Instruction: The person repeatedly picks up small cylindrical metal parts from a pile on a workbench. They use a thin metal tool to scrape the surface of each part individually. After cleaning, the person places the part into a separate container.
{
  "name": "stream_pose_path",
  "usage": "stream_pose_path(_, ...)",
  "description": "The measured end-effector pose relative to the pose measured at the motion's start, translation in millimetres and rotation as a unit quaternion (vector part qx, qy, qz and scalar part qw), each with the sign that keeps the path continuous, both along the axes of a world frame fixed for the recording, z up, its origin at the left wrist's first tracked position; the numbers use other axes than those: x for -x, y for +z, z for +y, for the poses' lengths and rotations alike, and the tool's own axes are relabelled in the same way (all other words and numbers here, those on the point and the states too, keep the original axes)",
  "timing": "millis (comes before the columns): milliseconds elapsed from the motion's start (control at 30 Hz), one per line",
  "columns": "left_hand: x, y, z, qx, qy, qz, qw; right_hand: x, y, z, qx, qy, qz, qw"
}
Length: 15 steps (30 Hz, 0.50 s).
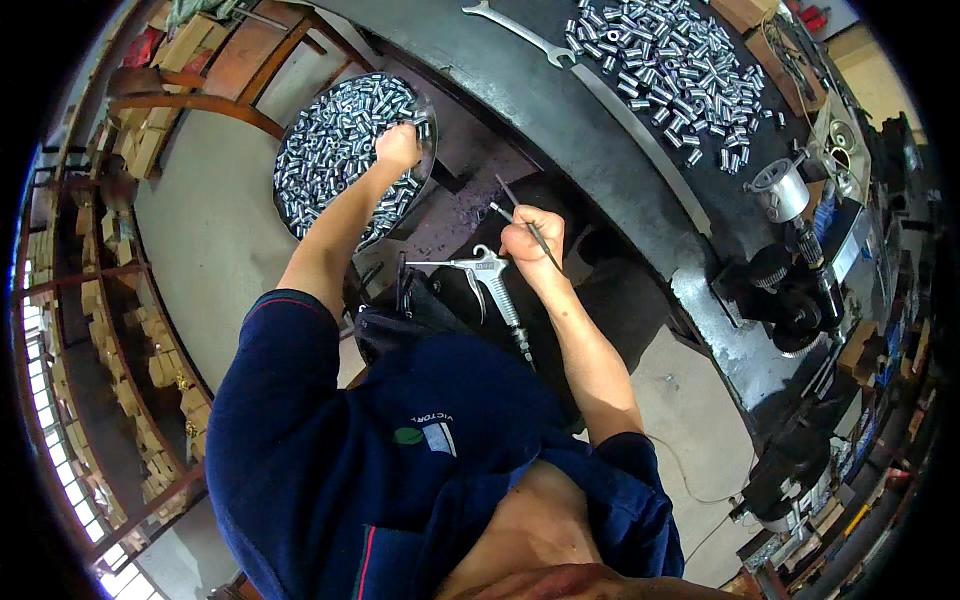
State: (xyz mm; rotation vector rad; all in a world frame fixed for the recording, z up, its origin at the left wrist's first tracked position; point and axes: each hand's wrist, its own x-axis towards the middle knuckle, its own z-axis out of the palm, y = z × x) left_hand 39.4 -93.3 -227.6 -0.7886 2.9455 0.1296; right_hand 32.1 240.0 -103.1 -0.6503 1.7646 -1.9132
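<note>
At the far left, my left hand (398,147) reaches over a round tray (431,150) heaped with short shiny metal sleeves (335,140). Its fingers are curled down at the sleeves, and what they hold, if anything, is hidden. My right hand (533,238) is closed around a thin dark rod (540,243) that slants across the fingers. A small shiny metal end (497,208) pokes out beside those fingertips; I cannot tell whether it is a separate piece. Below the right hand, a silver air blow gun (490,282) lies across my lap, its nozzle pointing left.
On the dark workbench (500,75) to the right lie a big pile of similar sleeves (680,70) and an open-end wrench (520,35). A metal cylinder fixture (780,190) and dark gears (790,310) stand farther along. Wooden racks (130,330) with small boxes line the left.
</note>
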Motion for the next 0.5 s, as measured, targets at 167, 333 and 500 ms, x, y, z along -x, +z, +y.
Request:
stream_pose_path(167,-41,-6,-57,-0.022,-0.301,0.341,0.890,-4,2,-8,0.021,0.004,-0.013,1.000)
stream_pose_path(333,-36,103,31,-0.644,0.187,0.207,0.713,-1,4,-2,0.023,0.005,0.001,1.000)
stream_pose_path(500,-44,159,106,-0.783,0.155,0.198,0.569,-2,14,0,0.030,-0.003,0.010,1.000)
